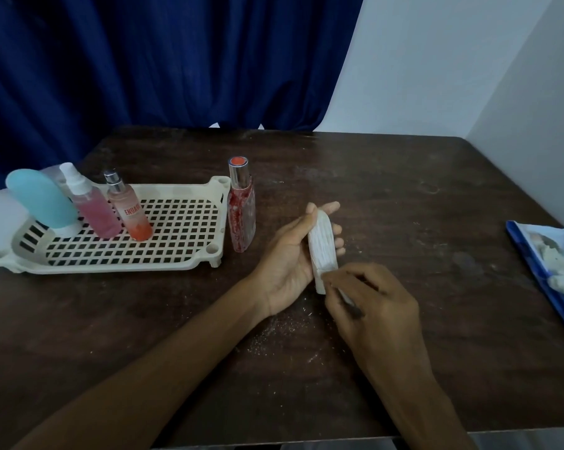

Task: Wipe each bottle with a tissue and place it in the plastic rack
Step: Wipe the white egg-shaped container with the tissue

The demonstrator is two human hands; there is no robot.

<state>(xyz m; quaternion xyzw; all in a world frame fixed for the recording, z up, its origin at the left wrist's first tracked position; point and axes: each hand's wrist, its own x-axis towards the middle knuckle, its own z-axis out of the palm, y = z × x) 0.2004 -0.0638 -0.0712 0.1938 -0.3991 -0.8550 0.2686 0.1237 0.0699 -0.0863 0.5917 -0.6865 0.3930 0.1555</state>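
A dark, scuffed wooden table (404, 206) is spread across the view, backed by a deep blue curtain (144, 60). And over on the left, a cream plastic rack (190, 251) with a grid floor is seen, already loaded along its far-left end: a pale blue squeeze tube (40, 199) stood on its cap, a pink spray bottle (92, 206), and an orange-pink mist bottle (131, 212), all three leaning with the lens. Just beside the rack's right wall, out on the table, a clear perfume bottle with red flecks (241, 216) is stood upright, apparently not yet placed. At the right edge a blue tissue pack (540, 254) is lying, white tissue spilling from it.

Now the action: a slim white ribbed bottle (321, 245) is being held in mid-table, above the wood. It is cradled in the left hand (287, 261), palm up, fingers loosely curled behind it and only partly closed. Its lower end is pinched by the right hand (368, 300), fingers gathered tight; whether a tissue is tucked under them cannot be told.

The bottle is judged light and rigid, with ribs that should give decent purchase, though a smooth plastic finish could slip. It is best taken around the mid-body, with the ends left free for wiping. The glass perfume bottle is judged heavier and breakable, and tall enough to tip; a grip low on its body is advised.
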